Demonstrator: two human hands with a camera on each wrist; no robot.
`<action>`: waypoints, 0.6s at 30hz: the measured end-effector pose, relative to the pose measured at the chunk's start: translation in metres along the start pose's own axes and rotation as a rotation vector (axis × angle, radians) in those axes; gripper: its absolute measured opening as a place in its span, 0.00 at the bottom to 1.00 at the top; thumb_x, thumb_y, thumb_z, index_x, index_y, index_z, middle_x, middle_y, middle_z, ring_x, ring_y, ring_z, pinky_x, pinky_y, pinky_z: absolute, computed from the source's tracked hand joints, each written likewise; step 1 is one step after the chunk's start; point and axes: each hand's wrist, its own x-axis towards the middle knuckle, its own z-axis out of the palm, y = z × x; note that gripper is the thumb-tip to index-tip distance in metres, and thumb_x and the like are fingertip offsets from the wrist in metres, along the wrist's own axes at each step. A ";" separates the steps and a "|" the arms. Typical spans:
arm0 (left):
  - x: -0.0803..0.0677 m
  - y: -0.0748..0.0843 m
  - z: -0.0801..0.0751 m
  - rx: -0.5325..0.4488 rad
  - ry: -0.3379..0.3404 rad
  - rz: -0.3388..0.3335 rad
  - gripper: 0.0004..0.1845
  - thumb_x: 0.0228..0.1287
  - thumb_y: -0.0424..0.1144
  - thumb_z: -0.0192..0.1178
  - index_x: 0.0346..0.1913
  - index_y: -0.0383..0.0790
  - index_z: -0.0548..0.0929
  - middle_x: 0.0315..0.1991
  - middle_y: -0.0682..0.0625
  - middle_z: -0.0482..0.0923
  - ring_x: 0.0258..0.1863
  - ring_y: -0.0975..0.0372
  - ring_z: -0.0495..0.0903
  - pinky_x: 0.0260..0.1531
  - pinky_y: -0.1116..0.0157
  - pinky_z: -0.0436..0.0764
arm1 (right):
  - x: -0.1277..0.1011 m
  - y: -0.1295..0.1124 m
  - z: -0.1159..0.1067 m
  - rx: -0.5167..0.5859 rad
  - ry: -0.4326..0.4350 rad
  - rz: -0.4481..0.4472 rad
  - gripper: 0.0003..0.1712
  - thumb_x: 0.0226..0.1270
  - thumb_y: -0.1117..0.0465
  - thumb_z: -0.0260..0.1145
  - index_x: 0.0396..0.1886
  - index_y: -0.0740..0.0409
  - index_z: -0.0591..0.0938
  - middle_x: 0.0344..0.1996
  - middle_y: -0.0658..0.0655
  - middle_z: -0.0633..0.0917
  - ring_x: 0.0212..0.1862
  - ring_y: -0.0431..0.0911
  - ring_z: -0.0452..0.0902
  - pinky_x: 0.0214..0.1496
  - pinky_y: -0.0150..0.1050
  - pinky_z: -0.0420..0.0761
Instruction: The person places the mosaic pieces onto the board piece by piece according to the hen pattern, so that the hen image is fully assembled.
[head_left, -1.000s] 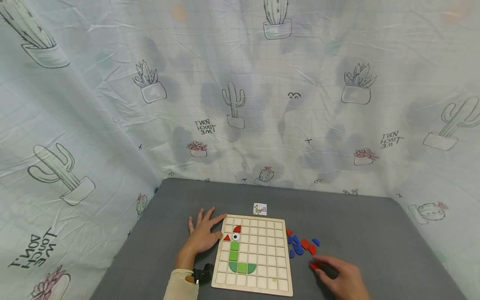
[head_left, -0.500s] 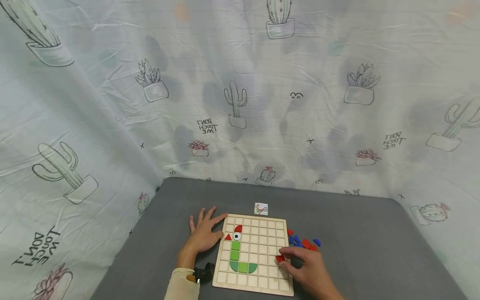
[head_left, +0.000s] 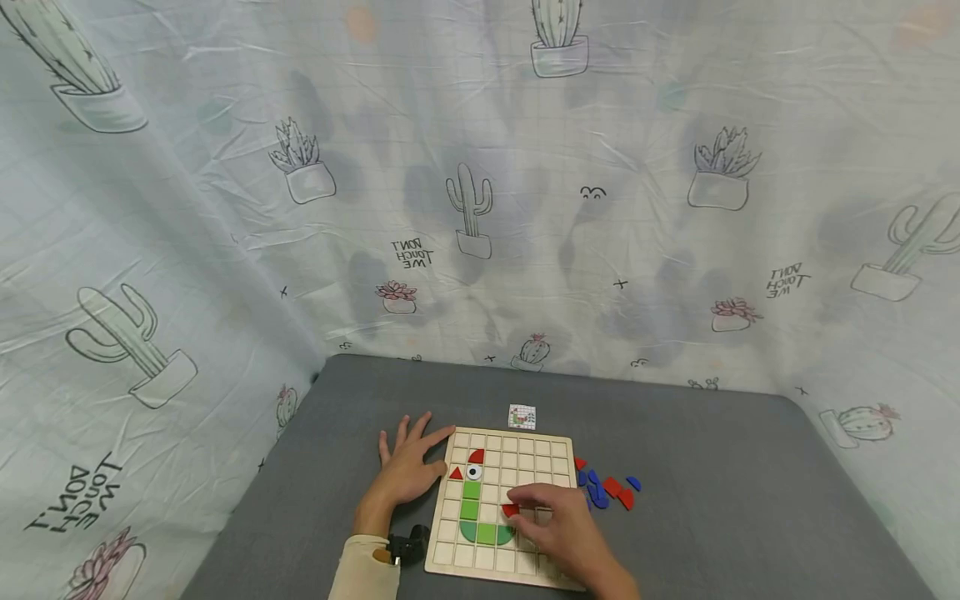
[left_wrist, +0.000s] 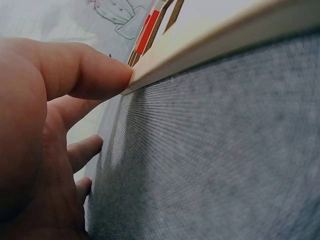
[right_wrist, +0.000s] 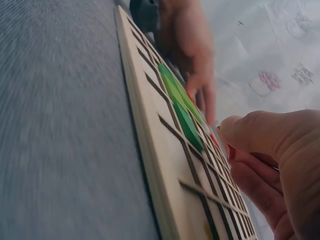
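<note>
Red piece carried from the loose pile onto the board

The right hand (head_left: pixel 558 525) pinches a small red flat piece (head_left: pixel 511 509), now over the pale wooden grid board (head_left: pixel 525 454) just right of the green tile column (head_left: pixel 469 500); a second ago it was at the board's right side; left hand (head_left: pixel 408 471) stays flat, steadying the board's left edge on the grey tabletop (head_left: pixel 712 467)

Loose pieces (head_left: pixel 606 490) right of board (head_left: pixel 558 454)

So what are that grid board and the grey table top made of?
The grid board looks like pale unpainted wood, matte: the left wrist view shows a thick, light, plain edge. The table cover seems felt or woven fabric, grey with a fine fibrous weave close up.
</note>
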 end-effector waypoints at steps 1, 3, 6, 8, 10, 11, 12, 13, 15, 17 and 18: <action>0.000 0.000 0.000 0.000 0.001 0.000 0.34 0.66 0.37 0.67 0.77 0.54 0.82 0.88 0.37 0.57 0.89 0.33 0.40 0.79 0.25 0.24 | 0.002 -0.001 0.003 0.007 -0.008 -0.006 0.14 0.64 0.65 0.83 0.49 0.57 0.94 0.44 0.49 0.95 0.45 0.40 0.93 0.51 0.40 0.93; 0.000 0.000 0.000 0.003 0.003 0.000 0.34 0.67 0.37 0.67 0.76 0.54 0.82 0.88 0.37 0.58 0.89 0.32 0.41 0.79 0.25 0.25 | 0.006 -0.003 0.008 0.018 -0.023 -0.019 0.13 0.65 0.66 0.82 0.49 0.57 0.94 0.44 0.50 0.95 0.45 0.40 0.93 0.51 0.39 0.92; 0.000 0.000 0.000 0.010 0.005 -0.001 0.33 0.67 0.37 0.67 0.76 0.55 0.82 0.88 0.37 0.58 0.89 0.32 0.41 0.79 0.25 0.25 | 0.011 -0.004 0.015 0.044 -0.021 -0.055 0.13 0.64 0.69 0.81 0.47 0.58 0.93 0.42 0.51 0.96 0.43 0.41 0.93 0.48 0.39 0.93; 0.001 0.000 0.001 0.013 0.007 -0.001 0.33 0.67 0.37 0.67 0.76 0.55 0.82 0.87 0.37 0.58 0.89 0.32 0.41 0.79 0.25 0.25 | 0.013 -0.004 0.019 0.049 -0.012 -0.080 0.13 0.62 0.70 0.81 0.46 0.58 0.93 0.41 0.51 0.96 0.41 0.40 0.92 0.46 0.39 0.93; 0.001 0.000 0.001 0.014 0.008 -0.001 0.33 0.67 0.37 0.67 0.76 0.55 0.82 0.87 0.37 0.58 0.89 0.32 0.41 0.79 0.25 0.25 | 0.015 -0.002 0.023 0.048 0.002 -0.113 0.14 0.60 0.71 0.82 0.45 0.58 0.94 0.40 0.51 0.95 0.40 0.40 0.92 0.45 0.39 0.93; 0.001 0.000 0.001 0.013 0.007 -0.001 0.33 0.67 0.37 0.67 0.76 0.55 0.82 0.87 0.37 0.58 0.89 0.32 0.41 0.79 0.25 0.25 | 0.016 -0.002 0.025 0.045 0.004 -0.124 0.14 0.60 0.71 0.83 0.45 0.58 0.94 0.40 0.51 0.95 0.40 0.39 0.91 0.45 0.38 0.93; 0.001 0.000 0.001 0.012 0.006 -0.001 0.33 0.67 0.37 0.67 0.76 0.55 0.82 0.87 0.37 0.58 0.89 0.32 0.41 0.79 0.25 0.25 | 0.017 -0.002 0.026 0.031 0.007 -0.134 0.14 0.59 0.71 0.83 0.45 0.58 0.94 0.40 0.51 0.95 0.40 0.39 0.91 0.45 0.38 0.92; 0.001 0.000 0.001 0.013 0.006 -0.001 0.33 0.67 0.37 0.67 0.76 0.55 0.82 0.87 0.37 0.58 0.89 0.32 0.41 0.79 0.25 0.25 | 0.017 -0.002 0.027 0.017 0.009 -0.140 0.14 0.59 0.71 0.83 0.44 0.58 0.94 0.40 0.50 0.95 0.41 0.38 0.91 0.45 0.37 0.92; 0.002 0.000 0.001 0.013 0.005 -0.001 0.33 0.68 0.37 0.67 0.77 0.54 0.82 0.87 0.37 0.58 0.89 0.32 0.41 0.79 0.25 0.25 | 0.019 -0.002 0.029 -0.018 0.009 -0.149 0.14 0.59 0.69 0.83 0.45 0.57 0.94 0.41 0.50 0.95 0.42 0.38 0.91 0.47 0.35 0.91; 0.002 0.000 0.001 0.012 0.005 0.003 0.33 0.68 0.37 0.67 0.76 0.54 0.82 0.87 0.37 0.59 0.88 0.32 0.42 0.79 0.25 0.25 | 0.019 -0.003 0.030 -0.050 0.009 -0.142 0.14 0.59 0.68 0.84 0.45 0.57 0.94 0.41 0.49 0.95 0.44 0.37 0.91 0.49 0.33 0.90; 0.002 0.000 0.001 0.012 0.002 0.001 0.33 0.68 0.37 0.66 0.77 0.54 0.82 0.87 0.37 0.58 0.89 0.32 0.41 0.79 0.25 0.25 | 0.019 -0.004 0.030 -0.065 0.013 -0.144 0.14 0.59 0.68 0.84 0.45 0.57 0.94 0.41 0.49 0.95 0.45 0.37 0.91 0.49 0.33 0.90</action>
